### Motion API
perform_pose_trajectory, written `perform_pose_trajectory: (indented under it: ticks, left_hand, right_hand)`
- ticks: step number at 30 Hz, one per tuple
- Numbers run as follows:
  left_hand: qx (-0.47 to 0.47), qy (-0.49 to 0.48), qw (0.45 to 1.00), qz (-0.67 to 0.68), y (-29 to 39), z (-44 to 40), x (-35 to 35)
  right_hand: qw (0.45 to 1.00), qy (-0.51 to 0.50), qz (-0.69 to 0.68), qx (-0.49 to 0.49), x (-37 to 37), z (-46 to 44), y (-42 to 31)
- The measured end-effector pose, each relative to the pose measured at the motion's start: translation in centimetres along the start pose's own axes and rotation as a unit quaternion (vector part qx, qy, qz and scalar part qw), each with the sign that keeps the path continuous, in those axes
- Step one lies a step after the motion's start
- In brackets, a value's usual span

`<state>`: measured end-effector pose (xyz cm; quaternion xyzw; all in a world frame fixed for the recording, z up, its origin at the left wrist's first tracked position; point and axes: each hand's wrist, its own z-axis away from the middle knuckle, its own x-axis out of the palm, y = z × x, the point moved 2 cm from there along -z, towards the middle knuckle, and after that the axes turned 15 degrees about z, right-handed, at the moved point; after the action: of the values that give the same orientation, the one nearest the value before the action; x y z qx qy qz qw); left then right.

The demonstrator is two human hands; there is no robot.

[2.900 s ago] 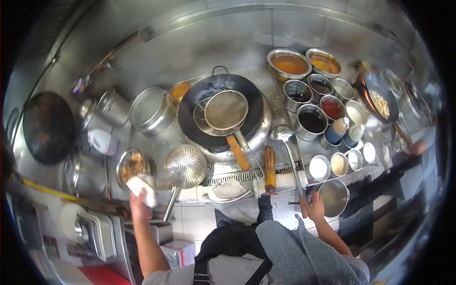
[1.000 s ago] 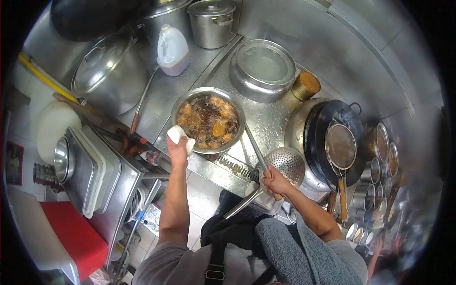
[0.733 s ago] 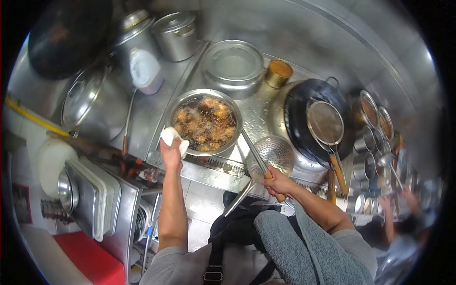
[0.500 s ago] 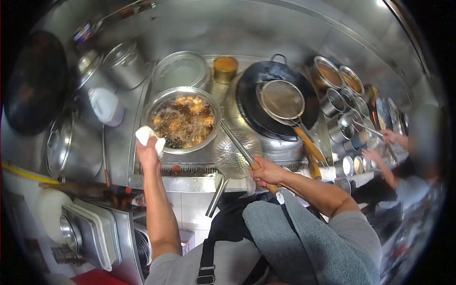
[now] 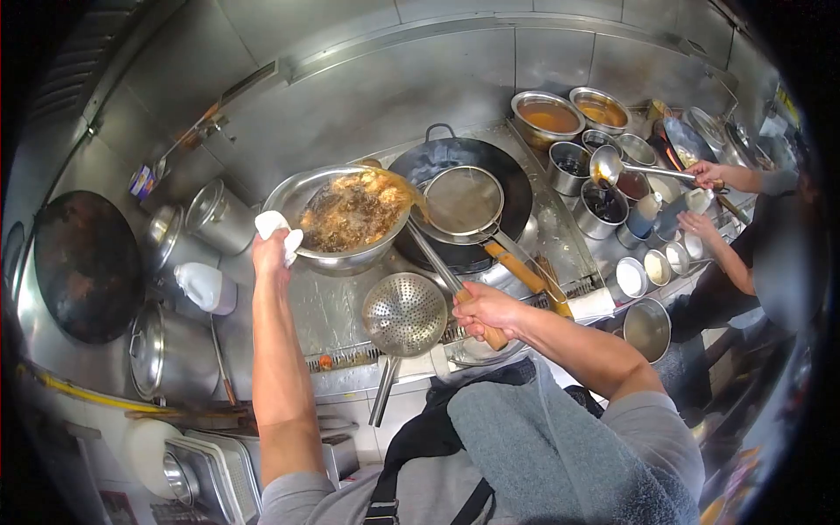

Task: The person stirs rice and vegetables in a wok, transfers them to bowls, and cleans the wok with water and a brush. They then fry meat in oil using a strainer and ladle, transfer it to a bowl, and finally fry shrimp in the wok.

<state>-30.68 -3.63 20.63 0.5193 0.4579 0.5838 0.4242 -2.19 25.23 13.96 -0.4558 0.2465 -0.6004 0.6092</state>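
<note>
My left hand (image 5: 271, 254) is closed on a folded white cloth (image 5: 271, 224) against the left rim of a steel basin (image 5: 284, 199). Dark bubbling oil and golden fried pieces (image 5: 372, 192) fill the basin, which tilts right, oil spilling over its right lip. My right hand (image 5: 488, 313) grips the wooden handle of a long utensil (image 5: 430, 254); its metal shaft reaches the basin's right side, and its far end is hidden. A round mesh strainer (image 5: 464, 201) rests across a black wok (image 5: 409, 166), beside the pouring lip.
A perforated skimmer (image 5: 405, 313) lies in front of the basin. Lidded pots (image 5: 223, 219) and a plastic jug (image 5: 206, 287) stand left. Sauce pots (image 5: 569, 166) line the right, where another person's hand (image 5: 713, 175) holds a ladle (image 5: 605, 164).
The basin has been lifted and moved right towards the wok, and now tilts with oil running out. Both my hands stay on the cloth and handle. The view has turned right.
</note>
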Motion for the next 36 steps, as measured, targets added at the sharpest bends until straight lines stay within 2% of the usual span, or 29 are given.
perform_pose_trajectory:
  ticks: [8, 24, 31, 36]
  left_hand:
    - [0.003, -0.014, 0.999, -0.045, 0.3, -0.1, 4.9]
    - [0.002, -0.004, 0.990, -0.139, -0.3, -1.9, 7.9]
    - [0.007, -0.019, 0.993, -0.120, 0.6, -2.0, 9.7]
    - [0.014, -0.010, 0.981, -0.193, 0.9, -3.2, 10.5]
  right_hand:
    - [0.998, -0.014, -0.057, -0.005, -2.3, 0.8, 0.9]
    - [0.991, -0.042, -0.125, 0.001, -5.1, 0.2, 1.8]
    - [0.991, -0.045, -0.127, -0.009, -5.6, 0.0, 1.2]
    - [0.987, -0.046, -0.152, 0.002, -6.0, -0.4, 1.1]
